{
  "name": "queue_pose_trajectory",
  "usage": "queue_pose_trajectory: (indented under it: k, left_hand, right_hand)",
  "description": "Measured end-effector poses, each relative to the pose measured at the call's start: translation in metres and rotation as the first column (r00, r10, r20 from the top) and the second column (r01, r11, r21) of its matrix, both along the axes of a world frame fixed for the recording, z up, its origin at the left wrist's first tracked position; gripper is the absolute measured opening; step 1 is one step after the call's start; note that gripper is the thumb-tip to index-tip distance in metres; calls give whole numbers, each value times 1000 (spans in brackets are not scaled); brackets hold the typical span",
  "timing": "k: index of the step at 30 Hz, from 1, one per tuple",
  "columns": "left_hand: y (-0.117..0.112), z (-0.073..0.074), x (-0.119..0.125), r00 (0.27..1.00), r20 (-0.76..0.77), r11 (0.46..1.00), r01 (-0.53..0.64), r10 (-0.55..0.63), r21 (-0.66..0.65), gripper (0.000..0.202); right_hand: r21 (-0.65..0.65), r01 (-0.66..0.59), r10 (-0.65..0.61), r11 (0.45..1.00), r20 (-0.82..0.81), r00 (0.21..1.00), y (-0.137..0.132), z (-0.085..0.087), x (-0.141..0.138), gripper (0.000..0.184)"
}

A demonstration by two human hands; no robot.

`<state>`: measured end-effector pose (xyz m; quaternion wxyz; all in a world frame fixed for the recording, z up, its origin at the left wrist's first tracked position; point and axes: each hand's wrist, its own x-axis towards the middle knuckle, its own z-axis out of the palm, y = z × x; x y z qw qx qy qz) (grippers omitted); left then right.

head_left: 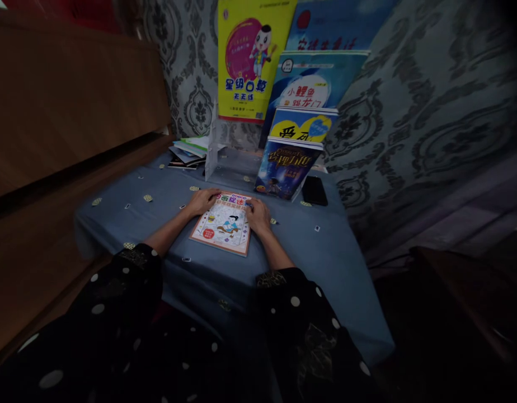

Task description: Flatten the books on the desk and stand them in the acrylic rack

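A thin picture book with a white cover, an orange border and a cartoon figure in blue lies on the cloth-covered table in front of me. My left hand grips its upper left edge, with the fingertips over the cover. On the opposite side, my right hand holds the upper right edge, its fingers curled in and partly covering the title. The undersides of both hands are hidden.
Behind the book, a clear stand holds several upright books, the nearest a dark blue book. A black phone lies to their right. Stacked books sit at the back left, near a wooden cabinet.
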<state>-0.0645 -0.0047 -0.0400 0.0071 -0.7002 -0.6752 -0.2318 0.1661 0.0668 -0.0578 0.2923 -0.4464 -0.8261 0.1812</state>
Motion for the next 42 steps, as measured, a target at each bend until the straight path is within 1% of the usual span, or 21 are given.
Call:
queue_pose_trajectory:
  k: [6, 15, 21, 28, 31, 37, 42]
  left_hand:
    - [-1, 2, 3, 1000, 0, 1000, -15, 15, -4, 42]
    - [-3, 7, 6, 999, -39, 1000, -4, 4, 2, 41]
    - [-3, 9, 8, 997, -73, 1000, -6, 4, -27, 41]
    - [-3, 16, 16, 992, -126, 998, 7, -14, -57, 43]
    - [-2, 14, 18, 989, -149, 997, 8, -19, -72, 45]
    - [5, 4, 19, 978, -206, 997, 24, -40, -80, 47]
    - [12, -1, 18, 967, -233, 993, 84, -102, -85, 48]
  right_hand:
    - [-6, 1, -1, 1000, 17, 1000, -2, 2, 1, 38]
    - [36, -8, 9, 999, -3, 1000, -4, 4, 2, 36]
    - [59, -13, 14, 998, -8, 1000, 0, 0, 3, 36]
    - [91, -12, 12, 996, 6, 1000, 1, 2, 3, 36]
    - [111, -30, 28, 993, 18, 999, 4, -1, 6, 36]
    - [117, -101, 102, 988, -3, 995, 6, -4, 20, 38]
    - [95, -77, 79, 993, -19, 997, -2, -2, 29, 38]
